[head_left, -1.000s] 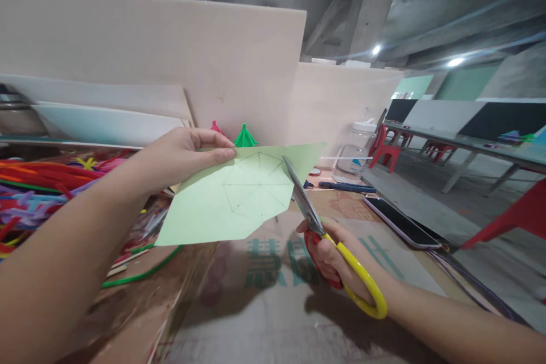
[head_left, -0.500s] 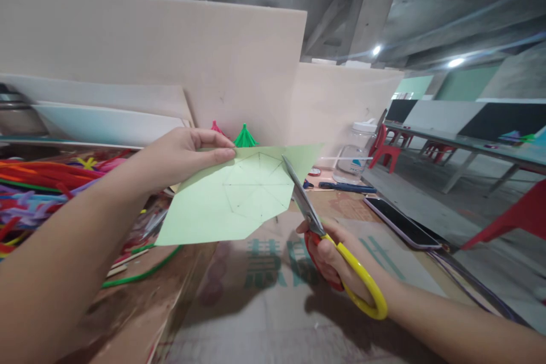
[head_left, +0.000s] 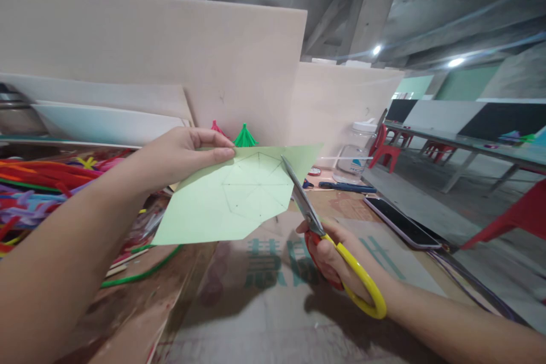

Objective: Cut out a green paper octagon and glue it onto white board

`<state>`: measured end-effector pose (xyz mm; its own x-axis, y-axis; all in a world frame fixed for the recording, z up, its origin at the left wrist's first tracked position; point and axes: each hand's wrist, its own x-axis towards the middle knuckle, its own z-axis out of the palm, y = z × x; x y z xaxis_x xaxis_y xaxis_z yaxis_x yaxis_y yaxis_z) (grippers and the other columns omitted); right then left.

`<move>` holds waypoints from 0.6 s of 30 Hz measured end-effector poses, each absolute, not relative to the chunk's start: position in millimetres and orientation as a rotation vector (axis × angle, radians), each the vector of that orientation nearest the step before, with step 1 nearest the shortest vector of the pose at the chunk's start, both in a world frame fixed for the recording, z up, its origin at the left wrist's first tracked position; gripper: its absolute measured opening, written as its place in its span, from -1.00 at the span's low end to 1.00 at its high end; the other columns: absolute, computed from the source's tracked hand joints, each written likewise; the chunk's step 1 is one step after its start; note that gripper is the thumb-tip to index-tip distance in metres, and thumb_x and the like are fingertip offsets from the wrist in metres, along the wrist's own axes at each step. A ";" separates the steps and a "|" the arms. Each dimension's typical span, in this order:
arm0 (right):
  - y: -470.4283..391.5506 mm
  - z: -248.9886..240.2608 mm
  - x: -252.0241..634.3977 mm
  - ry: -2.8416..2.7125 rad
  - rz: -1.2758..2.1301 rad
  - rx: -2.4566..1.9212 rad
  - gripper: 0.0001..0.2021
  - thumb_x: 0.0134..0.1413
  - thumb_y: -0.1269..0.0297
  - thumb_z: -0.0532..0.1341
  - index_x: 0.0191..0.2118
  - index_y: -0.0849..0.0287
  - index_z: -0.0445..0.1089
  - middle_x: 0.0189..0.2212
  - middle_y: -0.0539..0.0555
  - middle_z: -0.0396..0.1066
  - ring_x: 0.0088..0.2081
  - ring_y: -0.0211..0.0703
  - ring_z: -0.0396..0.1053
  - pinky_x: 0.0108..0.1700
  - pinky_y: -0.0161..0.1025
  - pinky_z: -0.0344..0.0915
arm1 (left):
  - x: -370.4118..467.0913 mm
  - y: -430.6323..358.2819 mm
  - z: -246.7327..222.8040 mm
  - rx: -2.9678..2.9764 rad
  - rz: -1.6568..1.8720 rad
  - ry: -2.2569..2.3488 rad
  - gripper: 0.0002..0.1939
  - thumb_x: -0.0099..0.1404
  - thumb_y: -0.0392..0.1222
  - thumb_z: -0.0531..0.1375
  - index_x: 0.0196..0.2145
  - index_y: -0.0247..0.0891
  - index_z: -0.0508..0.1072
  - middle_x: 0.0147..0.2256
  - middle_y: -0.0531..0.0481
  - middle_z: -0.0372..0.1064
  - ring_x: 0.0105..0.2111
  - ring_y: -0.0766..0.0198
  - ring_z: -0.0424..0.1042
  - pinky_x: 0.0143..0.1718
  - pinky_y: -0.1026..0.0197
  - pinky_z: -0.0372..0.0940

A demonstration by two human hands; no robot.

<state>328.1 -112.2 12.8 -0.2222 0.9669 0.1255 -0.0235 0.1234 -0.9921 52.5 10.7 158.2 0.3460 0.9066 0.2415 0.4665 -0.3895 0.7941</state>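
Note:
A pale green sheet of paper [head_left: 205,205] hangs in the air over the table, pinched at its upper edge between thumb and fingers of my left hand [head_left: 187,153]. Pencil lines on it form a many-sided outline with spokes from the middle. My right hand [head_left: 330,256] grips scissors [head_left: 362,284] with yellow and red handles. Their blades point up and left and lie across the right part of the paper, along the drawn outline. The lower right corner of the sheet is cut away at a slant.
Colourful pipe cleaners [head_left: 38,187] are heaped at the left. Behind the paper stand a green cone-shaped piece [head_left: 245,135] and a pink one [head_left: 215,128]. A clear bottle [head_left: 352,153], a blue utility knife [head_left: 347,187] and a phone [head_left: 401,222] lie to the right. Tall pale boards [head_left: 149,51] rise at the back.
Almost nothing differs. The paper's lower left part has shifted very slightly left; both hands and the scissors hold nearly the same place.

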 end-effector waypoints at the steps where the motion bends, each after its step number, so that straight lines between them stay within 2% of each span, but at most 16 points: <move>1: -112.3 12.4 328.2 -1.422 1.278 -0.993 -0.34 0.05 -0.33 0.28 -0.02 0.18 0.29 -0.60 -0.23 0.00 -0.67 -0.47 -0.11 -0.68 -0.47 -0.09 | 52.6 10.4 158.4 1.989 0.919 1.195 -0.68 0.03 0.13 0.42 -0.35 -0.12 0.58 -0.54 0.13 0.49 -0.63 0.33 0.40 -0.65 0.38 0.26; 18: -112.5 15.1 325.8 -1.390 1.279 -0.990 -0.33 0.02 -0.33 0.30 -0.03 0.19 0.28 -0.62 -0.23 0.02 -0.68 -0.47 -0.09 -0.68 -0.47 -0.08 | 53.4 7.9 160.8 2.000 0.898 1.247 -0.71 0.05 0.11 0.41 -0.34 -0.10 0.59 -0.54 0.15 0.48 -0.63 0.36 0.39 -0.65 0.41 0.25</move>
